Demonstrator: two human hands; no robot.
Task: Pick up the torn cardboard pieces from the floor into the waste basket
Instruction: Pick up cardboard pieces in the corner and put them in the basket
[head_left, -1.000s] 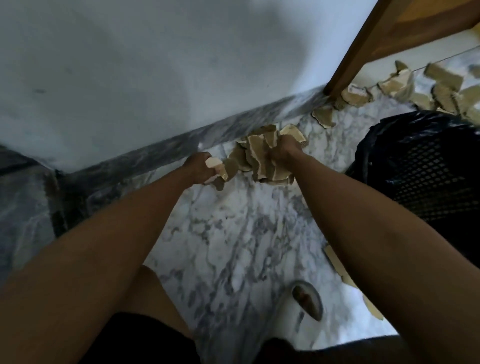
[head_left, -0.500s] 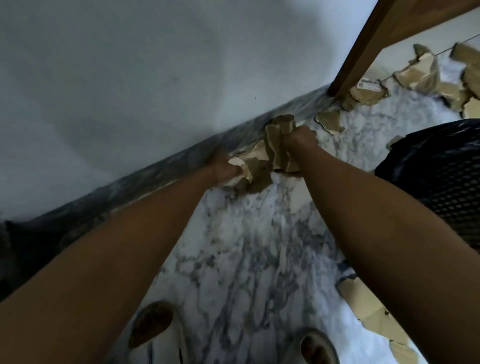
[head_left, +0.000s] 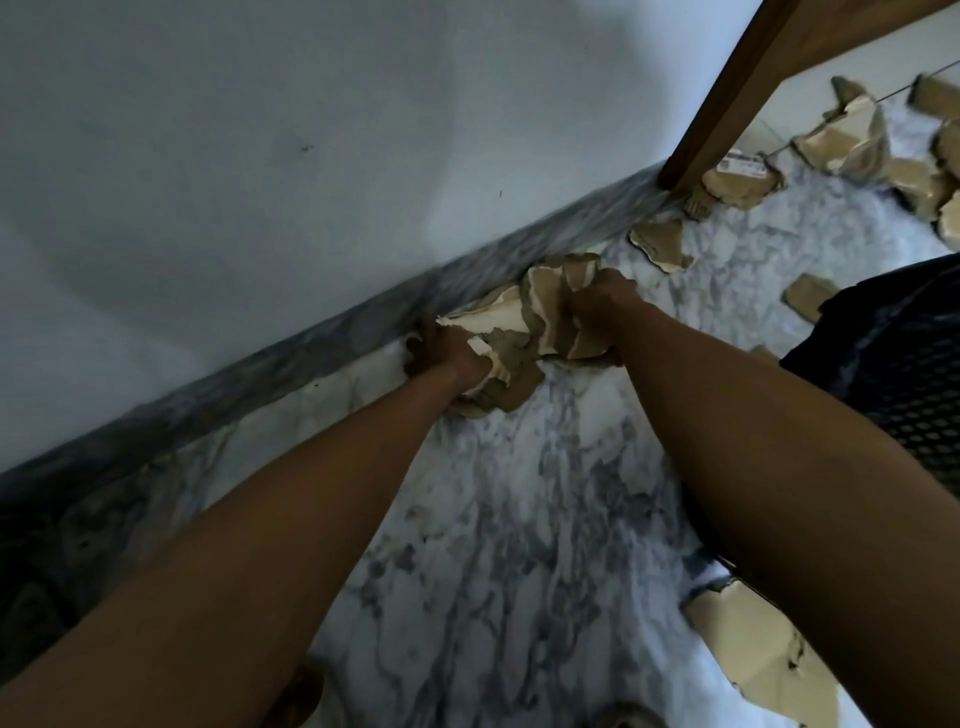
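Note:
A bunch of torn brown cardboard pieces (head_left: 545, 306) lies against the grey skirting at the foot of the wall. My right hand (head_left: 597, 306) is closed on the right side of the bunch. My left hand (head_left: 447, 356) grips the pieces at its left, pressed to the marble floor. The black mesh waste basket (head_left: 904, 374), lined with a black bag, stands at the right edge beside my right forearm. More torn pieces lie loose: one near the wall (head_left: 660, 244), one by the basket (head_left: 805, 296), a heap at the top right (head_left: 852, 140), a large piece at the bottom right (head_left: 753, 654).
A white wall (head_left: 260, 156) rises over the grey skirting (head_left: 291, 358). A brown wooden door frame (head_left: 727, 98) meets the floor at the top right. White marble floor with grey veins (head_left: 509, 519) spreads between my arms. My footwear shows dimly at the bottom edge.
Both hands have moved closer to the skirting and gathered the pieces into a tighter bunch. The view has shifted forward, so the basket sits farther right.

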